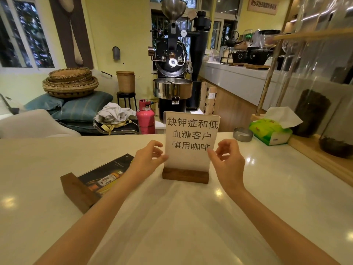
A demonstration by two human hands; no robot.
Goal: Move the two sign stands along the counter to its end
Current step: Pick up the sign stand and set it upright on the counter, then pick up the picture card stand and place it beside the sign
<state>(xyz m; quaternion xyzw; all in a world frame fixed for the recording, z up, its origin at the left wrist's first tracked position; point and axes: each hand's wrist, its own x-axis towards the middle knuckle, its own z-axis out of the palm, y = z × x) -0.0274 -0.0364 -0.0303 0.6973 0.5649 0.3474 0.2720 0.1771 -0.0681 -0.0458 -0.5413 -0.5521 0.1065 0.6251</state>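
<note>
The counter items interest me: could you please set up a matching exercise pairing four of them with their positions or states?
Things:
1. white sign stand
2. dark sign stand
3. tissue box
4. metal ashtray

States:
A. lying flat, left of the hands
B. upright between both hands
C. green, a tissue sticking up
D. round, beside the tissue box

Pairs: 1-B, 2-A, 3-C, 4-D

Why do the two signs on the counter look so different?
The white sign stands upright; the dark sign lies tipped over on the counter. The white sign shows black writing; the dark sign shows a bottle picture. The left hand and right hand touch the white sign's edges; nothing holds the dark sign. Both have brown wooden bases.
</note>
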